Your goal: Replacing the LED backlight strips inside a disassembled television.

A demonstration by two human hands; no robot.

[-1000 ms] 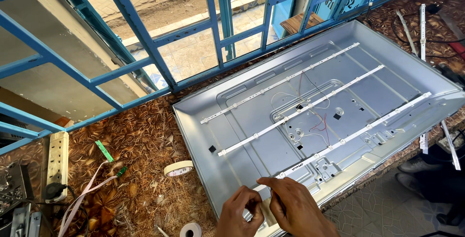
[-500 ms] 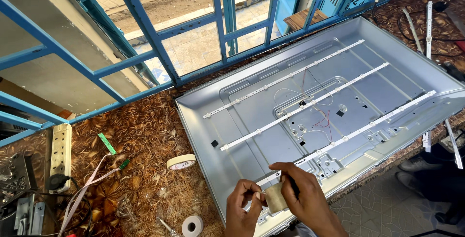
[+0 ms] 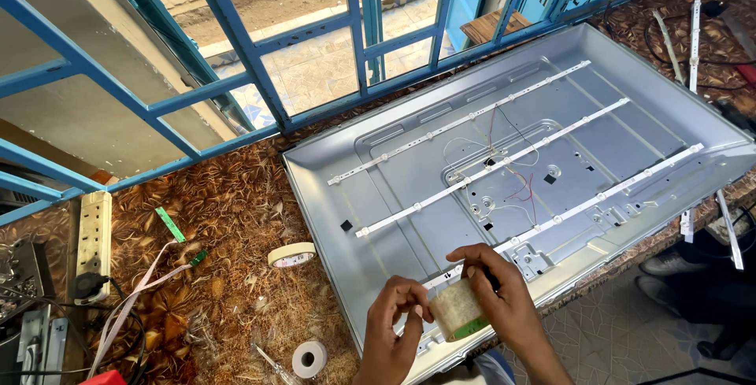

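Three tape rolls (image 3: 457, 310), three light strips (image 3: 492, 167)

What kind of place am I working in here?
Probably a small electronics repair bench by a street-side window: an opened screen back panel with light strips, tape rolls, and a power strip.

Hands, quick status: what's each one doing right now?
Left hand: fingertips pinching the edge of the clear tape roll.
Right hand: closed around the same roll, holding it.
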